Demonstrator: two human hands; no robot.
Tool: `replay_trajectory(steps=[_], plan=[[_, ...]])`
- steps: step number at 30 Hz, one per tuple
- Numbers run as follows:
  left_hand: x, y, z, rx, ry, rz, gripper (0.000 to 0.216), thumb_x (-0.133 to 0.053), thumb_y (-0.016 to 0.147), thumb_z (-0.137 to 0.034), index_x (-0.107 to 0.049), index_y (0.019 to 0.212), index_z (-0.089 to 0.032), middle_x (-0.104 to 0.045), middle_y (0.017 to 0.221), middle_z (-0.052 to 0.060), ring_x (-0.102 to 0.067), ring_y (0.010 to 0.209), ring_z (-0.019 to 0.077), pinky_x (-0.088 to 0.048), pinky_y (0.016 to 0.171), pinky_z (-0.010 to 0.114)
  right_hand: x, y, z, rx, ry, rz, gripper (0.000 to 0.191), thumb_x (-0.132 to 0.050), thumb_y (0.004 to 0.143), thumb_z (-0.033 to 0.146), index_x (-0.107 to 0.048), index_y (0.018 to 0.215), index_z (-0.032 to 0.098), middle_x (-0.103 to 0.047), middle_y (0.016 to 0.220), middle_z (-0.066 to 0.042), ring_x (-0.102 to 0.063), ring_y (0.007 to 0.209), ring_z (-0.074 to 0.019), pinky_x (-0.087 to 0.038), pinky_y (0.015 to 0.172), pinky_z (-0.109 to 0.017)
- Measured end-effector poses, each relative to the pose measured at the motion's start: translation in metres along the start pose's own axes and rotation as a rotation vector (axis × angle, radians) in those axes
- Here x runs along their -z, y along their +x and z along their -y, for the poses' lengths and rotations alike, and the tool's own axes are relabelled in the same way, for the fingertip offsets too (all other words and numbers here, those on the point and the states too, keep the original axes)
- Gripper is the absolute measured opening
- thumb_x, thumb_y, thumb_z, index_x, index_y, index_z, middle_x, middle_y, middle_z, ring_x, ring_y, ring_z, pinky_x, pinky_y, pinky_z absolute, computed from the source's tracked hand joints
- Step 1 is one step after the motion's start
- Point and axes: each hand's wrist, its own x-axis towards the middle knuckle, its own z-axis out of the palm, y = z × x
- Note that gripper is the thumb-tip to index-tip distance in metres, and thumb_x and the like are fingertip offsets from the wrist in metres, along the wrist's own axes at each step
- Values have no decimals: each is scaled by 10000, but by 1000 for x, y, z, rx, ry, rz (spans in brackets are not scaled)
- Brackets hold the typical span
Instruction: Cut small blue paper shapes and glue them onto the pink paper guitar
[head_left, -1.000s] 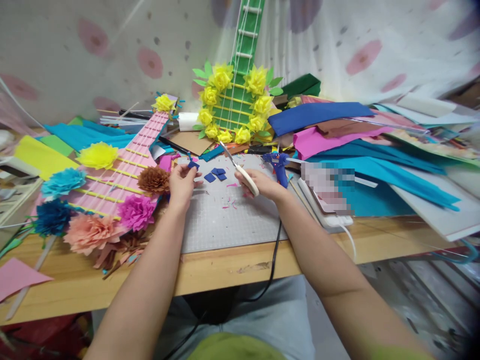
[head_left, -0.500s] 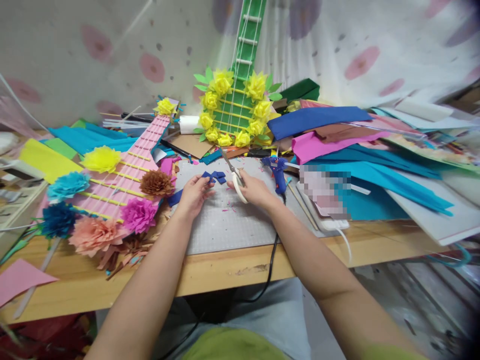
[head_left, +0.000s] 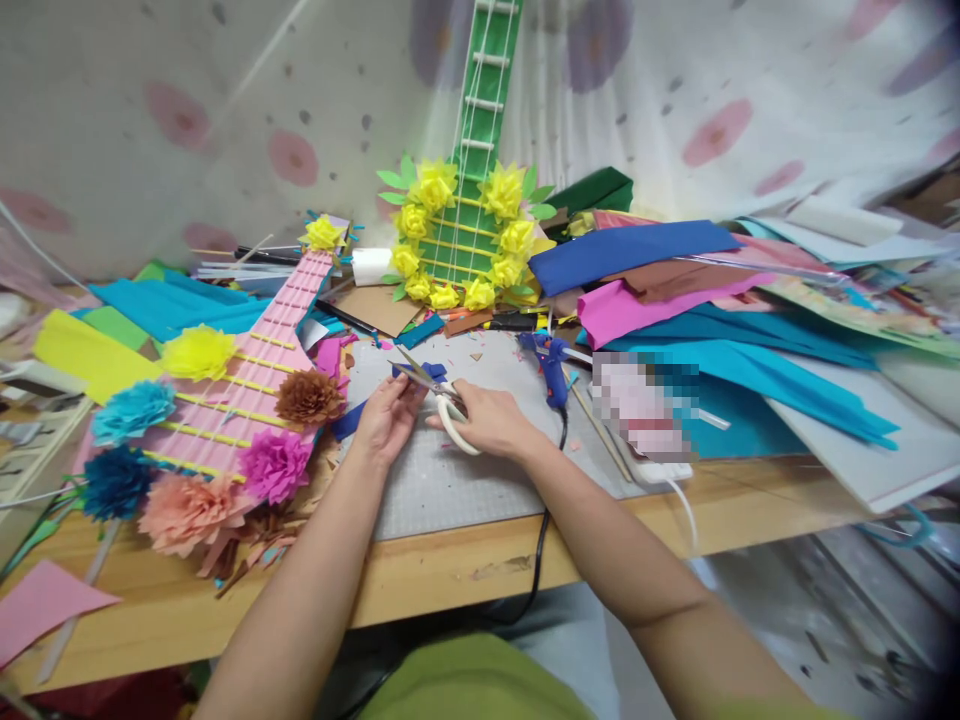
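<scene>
My right hand [head_left: 487,415] grips white-handled scissors [head_left: 452,422], whose blades are parted and reach left across a small piece of dark blue paper [head_left: 427,371]. The fingers of my left hand [head_left: 391,412] pinch that paper from the near side, close to the blades. Below both hands lies a grey cutting mat [head_left: 450,500] with small scraps on it. A strip of blue paper [head_left: 349,421] sits just left of my left wrist. To the right of the scissors rests a blue glue gun [head_left: 551,368], its black cord trailing toward the table's front edge.
A pink paper guitar [head_left: 214,410] with crepe flowers fills the left side. At the back stands a green paper guitar [head_left: 461,240] ringed by yellow flowers. Folded coloured paper [head_left: 637,250] is heaped on the right, behind a white power strip [head_left: 660,470]. Brown scraps [head_left: 251,540] lie front left.
My right hand has brought the scissors left and their blades now cross the blue paper at my left fingers. The view has shifted slightly, with the table sitting lower.
</scene>
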Motion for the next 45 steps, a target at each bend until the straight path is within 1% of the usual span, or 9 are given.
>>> replay_trajectory(steps=[3, 11, 17, 21, 28, 33, 37, 42, 45], plan=[[1, 1, 2, 4, 44, 9, 72, -594, 730, -85, -619, 707, -148, -668, 719, 6, -631, 690, 94, -502, 833, 260, -2, 1, -1, 9, 5, 0, 532, -345, 798, 689, -478, 942, 195, -659, 924, -71, -612, 820, -211, -290, 582, -260], [1, 0, 3, 18, 130, 26, 63, -588, 745, -146, -626, 794, -154, -691, 828, 43, -650, 846, 132, -492, 873, 268, -3, 3, 2, -27, 18, 48, 532, -348, 807, 681, -485, 984, 199, -674, 888, -74, -626, 813, -215, -300, 608, -261], [2, -1, 0, 30, 121, 31, 85, -550, 772, -132, -631, 793, -148, -690, 819, 34, -650, 805, 107, -494, 863, 245, -5, 4, 1, -5, 15, 48, 569, -298, 809, 701, -501, 981, 197, -676, 863, -73, -623, 778, -212, -270, 582, -260], [0, -2, -3, 15, 125, 38, 63, -571, 754, -119, -627, 769, -144, -687, 788, 28, -651, 772, 106, -507, 841, 246, -5, 4, -1, 10, 12, 60, 579, -290, 814, 697, -522, 983, 194, -676, 858, -78, -619, 772, -212, -266, 572, -255], [1, -3, -4, 11, 166, 50, 56, -575, 733, -100, -625, 735, -127, -690, 778, 44, -657, 749, 116, -520, 809, 246, 2, 3, -8, 26, 36, 102, 552, -343, 806, 682, -553, 968, 198, -672, 856, -77, -599, 738, -198, -293, 576, -244], [1, -4, -5, 24, 200, 46, 36, -586, 718, -95, -599, 707, -126, -691, 785, 53, -663, 765, 128, -516, 836, 275, 6, 3, -12, 27, 51, 133, 520, -387, 805, 651, -579, 958, 192, -667, 835, -69, -581, 712, -185, -305, 573, -236], [0, -4, -6, 24, 213, 44, 49, -609, 698, -93, -581, 721, -126, -689, 788, 49, -664, 766, 127, -513, 844, 289, 8, 4, -15, 27, 87, 159, 492, -413, 808, 623, -598, 943, 186, -668, 848, -62, -573, 714, -169, -314, 580, -228], [-1, -6, -5, 17, 194, 34, 95, -610, 676, -80, -550, 733, -126, -687, 764, 41, -660, 749, 127, -520, 799, 293, 9, 5, -17, 47, 135, 182, 486, -419, 812, 607, -614, 944, 182, -669, 877, -63, -570, 717, -164, -325, 585, -229], [-1, -7, -4, 6, 198, 52, 114, -632, 675, -123, -553, 757, -134, -682, 773, 35, -655, 752, 128, -521, 788, 300, 8, 5, -18, 46, 147, 189, 474, -413, 824, 595, -612, 941, 181, -671, 903, -68, -583, 749, -169, -340, 605, -232]])
